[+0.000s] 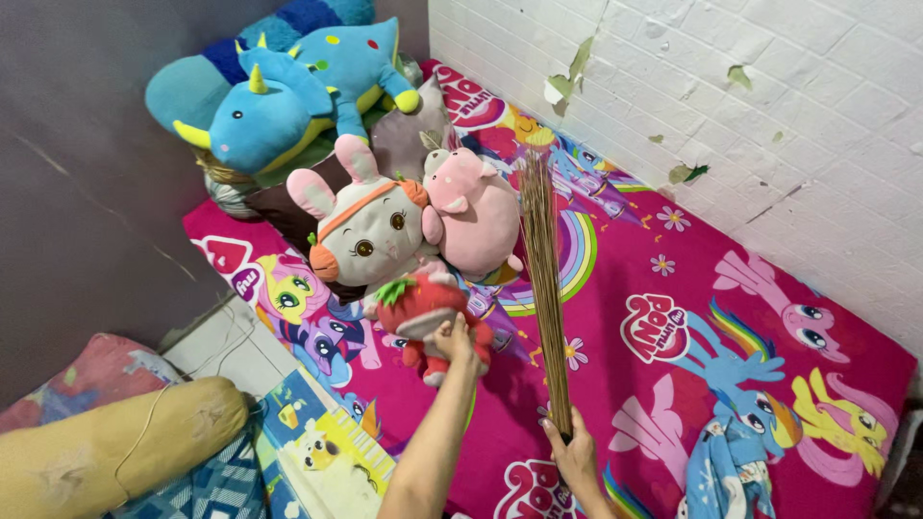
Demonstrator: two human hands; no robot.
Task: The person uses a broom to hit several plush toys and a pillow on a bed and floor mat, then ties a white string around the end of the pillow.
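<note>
My left hand (460, 342) grips a red strawberry-shaped plush toy (419, 306) and holds it just above the pink cartoon bedsheet (673, 327). My right hand (574, 454) is closed on the lower end of a bundle-of-sticks broom (543, 259), whose thin brown bristles reach up toward the wall. Right behind the red toy sit a white bunny plush (370, 231) and a pink pig plush (476, 211).
A blue dinosaur plush (279, 96) lies on pillows at the bed's head. A white brick wall (769, 106) with peeling paint runs along the right. A yellow bolster (115, 442) and checked cloth lie on the floor at lower left.
</note>
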